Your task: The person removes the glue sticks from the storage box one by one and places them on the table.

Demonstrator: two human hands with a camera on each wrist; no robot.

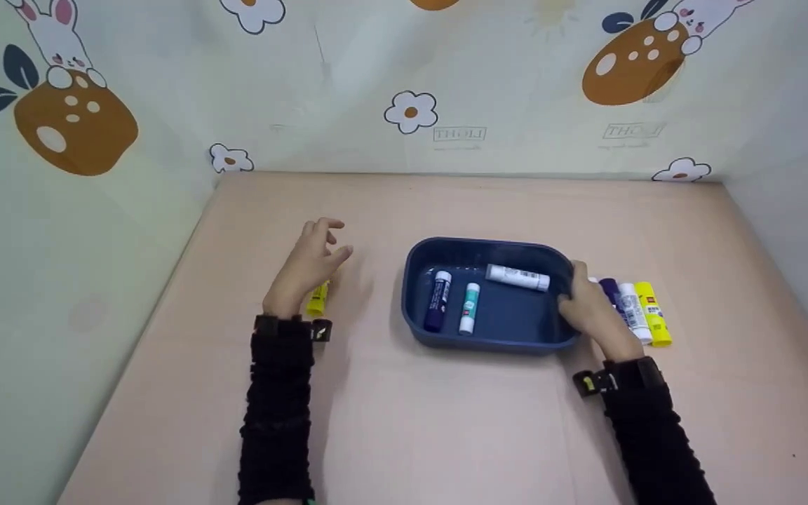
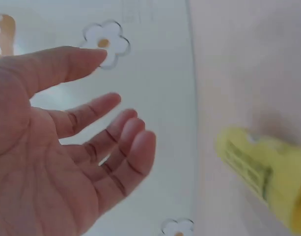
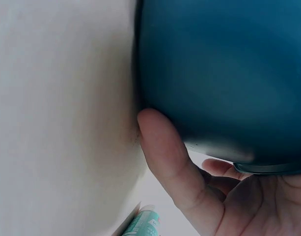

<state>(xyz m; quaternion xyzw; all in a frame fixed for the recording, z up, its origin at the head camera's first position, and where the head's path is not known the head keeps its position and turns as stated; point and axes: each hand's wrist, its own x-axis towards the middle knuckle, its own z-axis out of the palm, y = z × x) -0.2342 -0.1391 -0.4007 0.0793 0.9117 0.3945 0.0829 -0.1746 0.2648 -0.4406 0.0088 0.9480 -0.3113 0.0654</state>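
Note:
A dark blue plastic box (image 1: 516, 326) stands on the table, holding a purple glue stick (image 1: 438, 301), a small teal-and-white glue stick (image 1: 469, 308) and a white glue stick (image 1: 518, 277). My right hand (image 1: 592, 308) grips the box's right end; in the right wrist view its thumb (image 3: 165, 147) lies along the outer wall. Left of the box, my left hand (image 1: 309, 263) hovers with loosely bent fingers and nothing in them. A yellow glue stick (image 1: 317, 299), partly hidden by that hand, lies beneath it and shows larger in the left wrist view.
Just right of my right hand, several glue sticks lie side by side, among them a white one (image 1: 634, 313) and a yellow one (image 1: 654, 313). A patterned wall covering (image 1: 348, 70) rises behind the pinkish table (image 1: 446, 428), with more walling at both sides.

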